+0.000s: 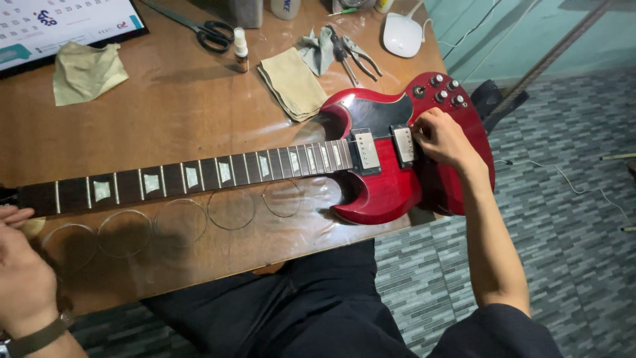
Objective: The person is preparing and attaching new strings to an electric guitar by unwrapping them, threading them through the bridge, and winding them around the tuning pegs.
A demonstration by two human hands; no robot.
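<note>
Left hand [23, 272] open beside coiled strings [179, 222], right hand [440, 136] fingers curled on red guitar [391, 179] bridge, wooden table [179, 113].

Brown wooden table [179, 113], glossy top. Lying flat across it: red electric guitar [397, 166], neck toward the left, body overhanging the right edge. Along the near edge: five coiled strings [179, 222] in a row. Far side: black-handled scissors [199, 28], small dropper bottle [241, 50], folded tan cloth [291, 83], crumpled yellow cloth [87, 71], grey rag [317, 50], pliers [354, 54], white puck-shaped device [403, 34], calendar [59, 23].
</note>
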